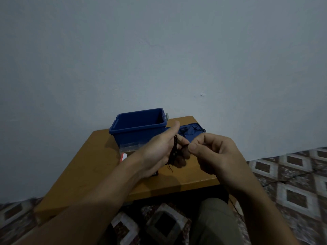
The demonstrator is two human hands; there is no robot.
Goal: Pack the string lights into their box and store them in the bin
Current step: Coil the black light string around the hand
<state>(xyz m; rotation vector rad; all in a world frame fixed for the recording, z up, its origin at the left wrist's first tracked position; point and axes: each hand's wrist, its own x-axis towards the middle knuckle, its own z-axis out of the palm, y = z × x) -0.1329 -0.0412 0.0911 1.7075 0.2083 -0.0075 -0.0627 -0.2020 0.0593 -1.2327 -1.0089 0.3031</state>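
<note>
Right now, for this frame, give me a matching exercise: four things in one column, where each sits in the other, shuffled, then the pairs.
Things:
1. blue bin
2. bin lid
3. string lights bundle
4. clear box

Places:
A. held between the left hand and the right hand
B. flat on the table, right of the blue bin
C. in front of the blue bin, partly behind the left hand
D. standing lidless at the table's far edge

Pairs: 1-D, 2-B, 3-A, 4-C

No legible text anywhere.
</note>
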